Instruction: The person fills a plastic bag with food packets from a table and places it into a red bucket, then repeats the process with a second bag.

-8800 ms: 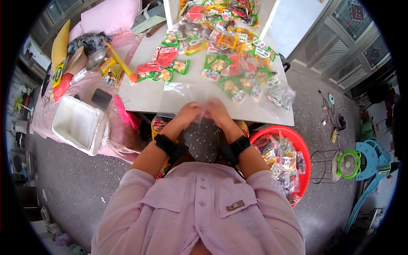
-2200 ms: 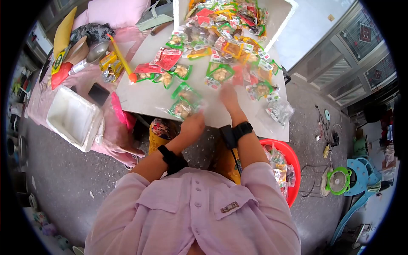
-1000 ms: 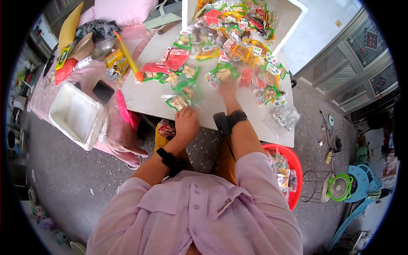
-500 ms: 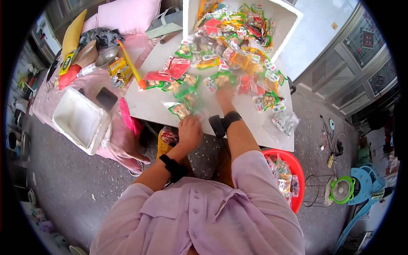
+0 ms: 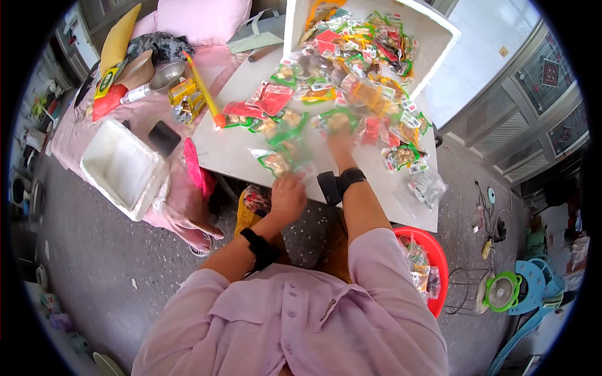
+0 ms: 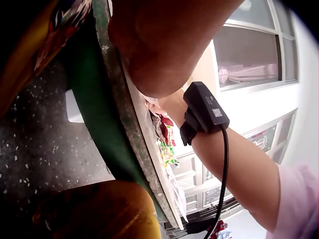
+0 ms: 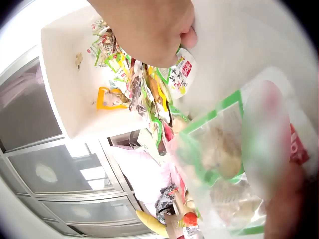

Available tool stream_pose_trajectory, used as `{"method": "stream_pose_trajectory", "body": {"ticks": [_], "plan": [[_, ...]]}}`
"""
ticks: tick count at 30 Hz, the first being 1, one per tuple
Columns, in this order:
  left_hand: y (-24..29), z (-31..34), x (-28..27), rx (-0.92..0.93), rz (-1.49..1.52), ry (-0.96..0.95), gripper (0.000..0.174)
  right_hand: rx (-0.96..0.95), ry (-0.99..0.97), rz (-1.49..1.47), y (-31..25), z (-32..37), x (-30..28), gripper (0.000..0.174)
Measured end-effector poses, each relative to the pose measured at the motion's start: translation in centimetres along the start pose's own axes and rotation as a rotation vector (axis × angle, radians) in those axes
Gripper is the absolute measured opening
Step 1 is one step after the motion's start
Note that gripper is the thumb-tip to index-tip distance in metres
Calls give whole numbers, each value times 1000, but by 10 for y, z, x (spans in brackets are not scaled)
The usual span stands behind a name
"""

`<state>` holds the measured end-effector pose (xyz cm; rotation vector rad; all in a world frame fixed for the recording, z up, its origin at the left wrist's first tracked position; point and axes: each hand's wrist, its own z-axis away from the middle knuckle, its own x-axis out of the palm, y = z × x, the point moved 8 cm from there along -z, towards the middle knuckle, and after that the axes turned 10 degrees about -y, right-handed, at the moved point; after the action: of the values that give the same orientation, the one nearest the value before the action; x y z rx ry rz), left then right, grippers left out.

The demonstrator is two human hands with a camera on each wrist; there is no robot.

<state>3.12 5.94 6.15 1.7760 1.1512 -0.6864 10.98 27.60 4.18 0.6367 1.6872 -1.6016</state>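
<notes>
In the head view my left hand (image 5: pixel 289 200) is at the table's front edge, holding a clear bag with green-edged packets (image 5: pixel 276 163) in or under it. The right wrist view shows part of that hand (image 7: pixel 286 206) gripping the clear plastic beside a pale packet (image 7: pixel 219 149). My right hand (image 5: pixel 340 147) is farther in, its fingers on another green-edged packet (image 5: pixel 338 120). In the right wrist view this hand (image 7: pixel 154 30) has curled fingers, and a packet's label (image 7: pixel 183 72) sticks out below them. The left hand (image 6: pixel 159 50) hides its fingertips in the left wrist view.
A tipped white foam box (image 5: pixel 439 47) spills packets over the back of the table (image 5: pixel 216 147). Red packets (image 5: pixel 269 98) lie at the left, clear bags (image 5: pixel 427 188) at the right edge. A red basin (image 5: pixel 444 269) of packets stands below right; an empty foam box (image 5: pixel 122 169) is at left.
From both together at the table edge, the hands have separated; the right moved inward to a packet. Several green-edged packets moved from right of centre; some now lie by the left hand.
</notes>
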Motion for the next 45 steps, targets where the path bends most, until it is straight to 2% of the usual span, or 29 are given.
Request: {"method": "stream_pose_trajectory", "body": {"ticks": [4,6,9,11,13,15,18,21,24,27,28,30,32,33,34,35,37,38,41,45], "plan": [[2,0,0,-7,-1,24,13,36,-24,-82,8,-17,10,73],[1,1,-1,-4,6,27,12,93,-45,-48,10,-21,11,72],[-2,3,1,-3,28,-24,14,-6,-1,-244,7,-20,6,61],[-1,2,0,-4,40,-35,22,-149,90,-211,20,-38,17,48],[2,0,-8,-25,88,-31,33,-179,83,-399,17,-29,9,37],[5,-6,-22,-66,170,-18,44,-87,-25,-810,16,0,-5,28],[16,-19,-53,28,40,148,55,-57,-220,-937,1,40,-23,20],[34,-34,-81,152,-29,181,54,-114,-333,-905,-22,96,-44,15],[57,-37,-84,245,-50,45,39,-102,-457,-872,-14,131,-38,11],[53,-23,-58,280,197,-113,19,-8,-569,-970,-8,172,-43,13],[54,-17,-52,249,318,-150,9,-21,-584,-945,-3,180,-47,15],[48,-7,-40,55,535,-270,10,-44,-613,-894,10,190,-58,19],[41,1,-35,-192,714,-410,11,-164,-422,-869,42,188,-69,24],[32,7,-17,-281,901,-417,13,-226,-326,-854,58,187,-76,27],[18,15,11,-372,1087,-419,16,-230,-389,-845,69,190,-75,34],[10,23,29,-465,1272,-419,19,-203,-486,-968,69,198,-68,36],[21,25,32,-562,1510,-420,20,-142,-678,-1217,61,219,-55,41],[26,27,34,-611,1628,-419,21,-196,-800,-1319,46,232,-51,40],[28,25,38,-547,1602,-420,18,21,-795,-1427,51,249,-31,36],[21,27,45,-573,1407,-541,19,48,-617,-1556,72,241,-26,22]]}}
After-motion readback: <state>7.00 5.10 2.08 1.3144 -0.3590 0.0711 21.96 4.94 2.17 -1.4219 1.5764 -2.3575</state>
